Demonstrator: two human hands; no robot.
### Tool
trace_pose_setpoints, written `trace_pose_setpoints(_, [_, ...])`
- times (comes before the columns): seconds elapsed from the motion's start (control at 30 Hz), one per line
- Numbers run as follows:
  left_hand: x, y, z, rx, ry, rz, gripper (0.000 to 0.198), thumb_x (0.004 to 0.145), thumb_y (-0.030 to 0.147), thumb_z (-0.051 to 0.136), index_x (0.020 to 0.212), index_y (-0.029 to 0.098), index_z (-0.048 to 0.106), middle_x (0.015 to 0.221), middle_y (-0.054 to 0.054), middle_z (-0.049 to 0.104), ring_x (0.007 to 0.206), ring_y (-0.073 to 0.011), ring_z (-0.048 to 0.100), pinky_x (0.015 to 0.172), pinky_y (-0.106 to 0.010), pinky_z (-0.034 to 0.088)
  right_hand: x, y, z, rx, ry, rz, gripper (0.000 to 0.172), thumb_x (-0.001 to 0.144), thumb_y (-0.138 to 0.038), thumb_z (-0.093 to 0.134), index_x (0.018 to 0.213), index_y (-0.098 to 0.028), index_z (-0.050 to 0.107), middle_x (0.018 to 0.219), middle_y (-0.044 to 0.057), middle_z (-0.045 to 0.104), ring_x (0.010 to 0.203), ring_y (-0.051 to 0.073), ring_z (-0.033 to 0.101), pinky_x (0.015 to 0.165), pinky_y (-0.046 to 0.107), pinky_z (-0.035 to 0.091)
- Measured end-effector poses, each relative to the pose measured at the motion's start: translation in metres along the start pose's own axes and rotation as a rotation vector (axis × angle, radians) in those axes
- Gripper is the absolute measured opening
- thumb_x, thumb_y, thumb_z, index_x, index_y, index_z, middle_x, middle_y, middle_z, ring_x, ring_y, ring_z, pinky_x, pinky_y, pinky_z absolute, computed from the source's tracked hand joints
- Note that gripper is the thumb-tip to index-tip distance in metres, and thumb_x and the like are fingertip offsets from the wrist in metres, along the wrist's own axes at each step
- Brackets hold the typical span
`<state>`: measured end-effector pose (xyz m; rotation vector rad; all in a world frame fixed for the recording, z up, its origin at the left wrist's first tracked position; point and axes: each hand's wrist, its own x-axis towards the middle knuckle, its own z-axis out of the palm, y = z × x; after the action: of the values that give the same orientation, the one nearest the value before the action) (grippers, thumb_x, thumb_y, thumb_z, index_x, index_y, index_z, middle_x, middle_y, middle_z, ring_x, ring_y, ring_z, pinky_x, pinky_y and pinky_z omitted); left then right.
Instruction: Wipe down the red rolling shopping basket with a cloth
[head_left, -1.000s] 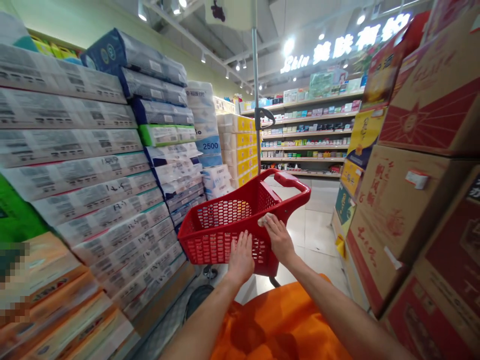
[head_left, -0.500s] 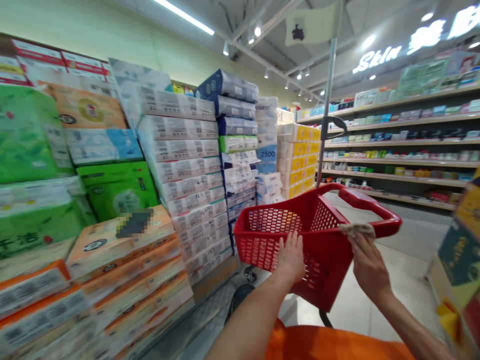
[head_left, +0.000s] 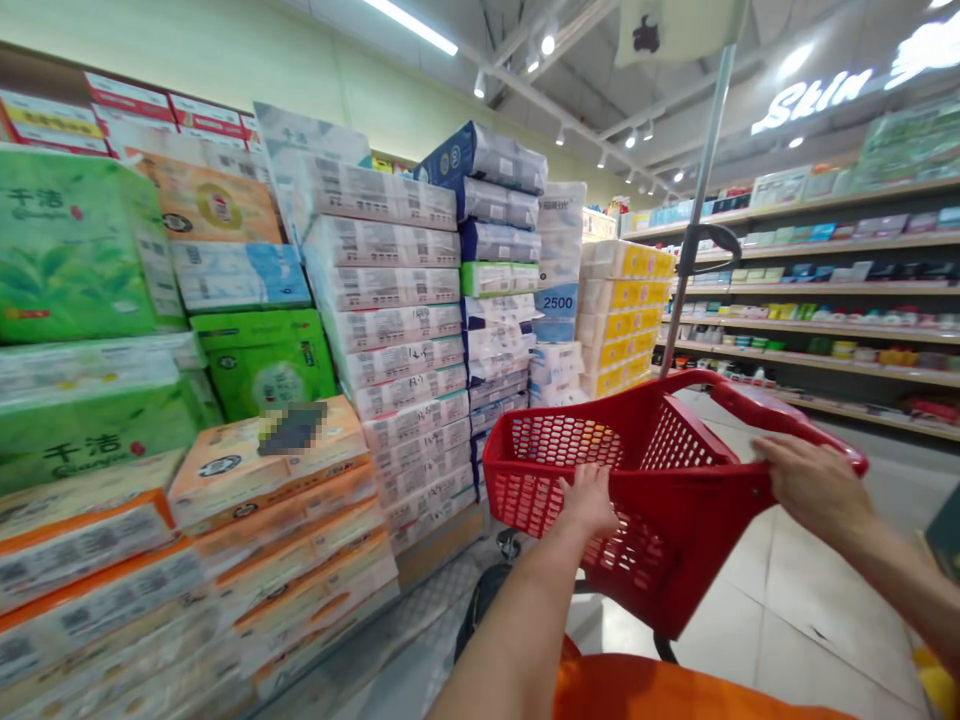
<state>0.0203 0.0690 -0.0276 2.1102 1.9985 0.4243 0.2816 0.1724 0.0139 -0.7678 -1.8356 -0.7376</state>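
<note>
A red plastic shopping cart point(head_left: 694, 520) with a perforated basket stands in front of me, tilted in this view. My left hand point(head_left: 591, 500) rests on the basket's near side, its fingers hooked over the rim and one finger lying on the outer wall. My right hand point(head_left: 817, 485) is bent over the cart's right end, at the base of the red handle point(head_left: 780, 415). The beige cloth that this hand pressed on the rim a moment ago is hidden behind its closed fingers.
Stacked tissue packs point(head_left: 397, 290) line the left side. A dark pixelated object point(head_left: 292, 428) lies on an orange pack point(head_left: 225, 455). A metal pole point(head_left: 701, 200) rises behind the cart. Product shelves point(head_left: 825, 290) stand at the right. Something orange point(head_left: 675, 690) is below me.
My right hand has slid right along the cart's rim to the handle base, and the cloth has gone out of sight. My left hand stays on the basket rim. The view has turned slightly left.
</note>
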Motion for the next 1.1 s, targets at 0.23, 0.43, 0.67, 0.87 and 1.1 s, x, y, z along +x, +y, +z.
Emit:
trace_pose_setpoints(0.23, [-0.014, -0.028, 0.0, 0.11, 0.019, -0.1, 0.077, 0.067, 0.024, 0.046, 0.137, 0.017, 0.014, 0.147, -0.007, 0.012, 0.134, -0.0226, 0.005, 0.105, -0.056, 0.011, -0.01, -0.03, -0.021, -0.153, -0.328, 0.012, 0.032, 0.078, -0.012, 0.037, 0.1, -0.015, 0.061, 0.101, 0.008, 0.064, 0.09, 0.02, 0.057, 0.083, 0.033, 0.04])
trace_pose_setpoints(0.43, [-0.012, -0.05, -0.001, 0.298, 0.046, -0.209, 0.079, 0.067, 0.022, 0.046, 0.137, 0.011, 0.013, 0.147, -0.01, 0.006, 0.135, -0.025, -0.002, 0.102, -0.058, 0.016, -0.012, 0.011, -0.055, -0.244, -0.272, 0.165, 0.032, 0.077, -0.014, 0.038, 0.099, -0.014, 0.062, 0.101, 0.009, 0.063, 0.093, 0.021, 0.055, 0.084, 0.033, 0.038])
trace_pose_setpoints(0.67, [-0.01, -0.028, 0.005, 0.313, -0.007, -0.118, 0.082, 0.065, 0.024, 0.047, 0.138, 0.01, 0.01, 0.147, -0.011, 0.002, 0.134, -0.0247, -0.004, 0.103, -0.054, 0.018, -0.016, -0.004, -0.049, -0.283, -0.166, 0.28, 0.031, 0.078, -0.014, 0.038, 0.096, -0.013, 0.063, 0.099, 0.01, 0.063, 0.091, 0.022, 0.053, 0.086, 0.035, 0.036])
trace_pose_setpoints(0.87, [-0.004, -0.007, 0.012, 0.27, -0.053, -0.038, 0.088, 0.064, 0.032, 0.049, 0.138, 0.012, 0.007, 0.148, -0.009, 0.001, 0.135, -0.0242, -0.004, 0.103, -0.055, 0.014, -0.024, -0.064, -0.016, -0.15, -0.389, 0.089, 0.033, 0.08, -0.01, 0.039, 0.105, -0.014, 0.06, 0.107, 0.008, 0.061, 0.106, 0.022, 0.047, 0.095, 0.034, 0.03])
trace_pose_setpoints(1.1, [-0.013, -0.027, 0.013, 0.246, -0.001, -0.18, 0.085, 0.063, 0.025, 0.046, 0.138, 0.01, 0.009, 0.148, -0.009, 0.002, 0.135, -0.0231, -0.001, 0.106, -0.053, 0.01, -0.042, -0.033, -0.018, -0.233, -0.387, 0.115, 0.036, 0.079, -0.009, 0.037, 0.109, -0.011, 0.057, 0.113, 0.01, 0.058, 0.108, 0.023, 0.048, 0.095, 0.037, 0.032])
